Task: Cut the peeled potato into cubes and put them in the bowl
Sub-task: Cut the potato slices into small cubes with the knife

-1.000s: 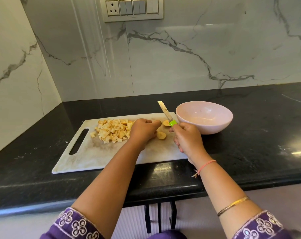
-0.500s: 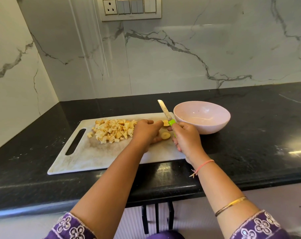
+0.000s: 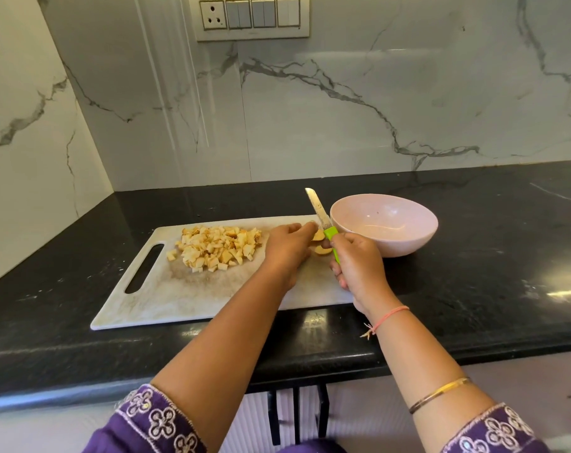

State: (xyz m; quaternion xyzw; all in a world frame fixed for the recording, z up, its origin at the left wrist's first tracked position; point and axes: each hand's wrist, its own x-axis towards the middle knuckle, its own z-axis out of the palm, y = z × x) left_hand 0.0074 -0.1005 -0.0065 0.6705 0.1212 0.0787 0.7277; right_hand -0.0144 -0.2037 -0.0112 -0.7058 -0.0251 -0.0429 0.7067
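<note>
My right hand (image 3: 359, 266) is wrapped round the knife (image 3: 318, 209) by its green handle, blade pointing far. My left hand (image 3: 287, 246) curls over the small potato piece (image 3: 321, 251) at the right end of the cutting board (image 3: 179, 295), beside the empty bowl (image 3: 408, 246). The piece is probably firm but slick, so I'd pinch its sides, fingertips tucked. The cubes (image 3: 217, 248) are heaped to the left.

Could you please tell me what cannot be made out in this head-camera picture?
1. Head view: the potato piece is mostly hidden behind the left hand, so its size is unclear.
2. Head view: the handle of the knife is mostly wrapped by the right hand.
3. Head view: the near right corner of the cutting board is covered by the right wrist.
</note>
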